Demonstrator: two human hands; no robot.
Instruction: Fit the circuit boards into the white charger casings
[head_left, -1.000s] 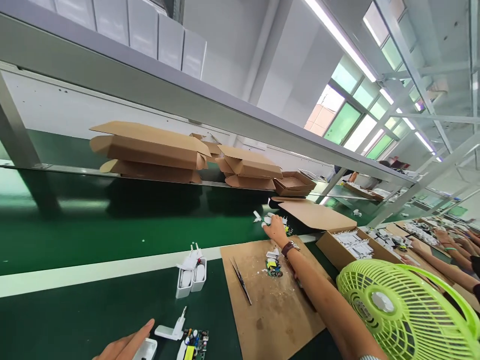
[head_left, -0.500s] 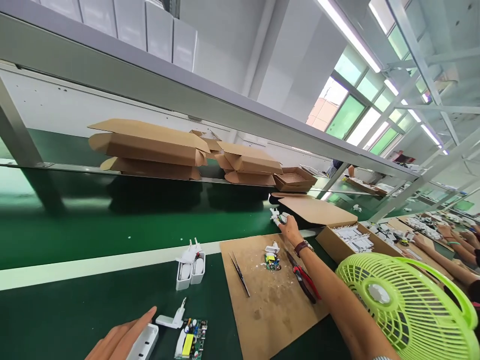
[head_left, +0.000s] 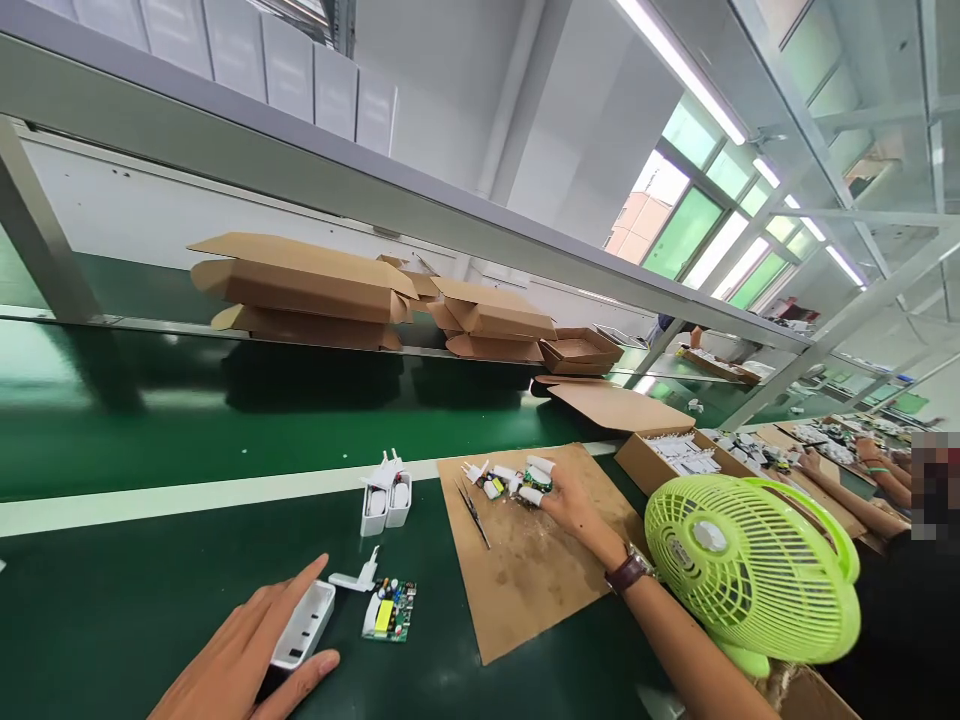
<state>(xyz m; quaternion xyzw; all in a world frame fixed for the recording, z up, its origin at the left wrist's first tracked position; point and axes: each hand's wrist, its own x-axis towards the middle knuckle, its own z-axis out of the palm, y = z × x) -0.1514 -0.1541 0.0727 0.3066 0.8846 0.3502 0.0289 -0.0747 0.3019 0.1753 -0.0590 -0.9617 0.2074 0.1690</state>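
Observation:
My left hand [head_left: 244,655] lies at the bottom left on the green bench, thumb and fingers closed round a white plastic charger shell [head_left: 304,624]. Beside it sit a white plug piece [head_left: 358,577] and a green circuit board [head_left: 392,611]. My right hand [head_left: 571,500], with white finger cots and a wristwatch, rests on a brown cardboard mat [head_left: 525,560], its fingertips closed on a small circuit board with white parts [head_left: 534,479]. A few more small white parts [head_left: 487,478] lie just left of those fingertips. Tweezers [head_left: 472,512] lie on the mat's left side.
Two white charger housings [head_left: 385,500] stand by the white belt stripe. A lime-green fan [head_left: 739,570] stands at the right. Cardboard boxes [head_left: 300,290] are stacked behind the green conveyor. An open carton of white parts [head_left: 679,458] sits right. Co-workers' arms [head_left: 832,490] reach in farther right.
My right hand has drawn back from the conveyor to the cardboard mat, bringing small parts with it. My left hand has slid forward and closed round the white shell.

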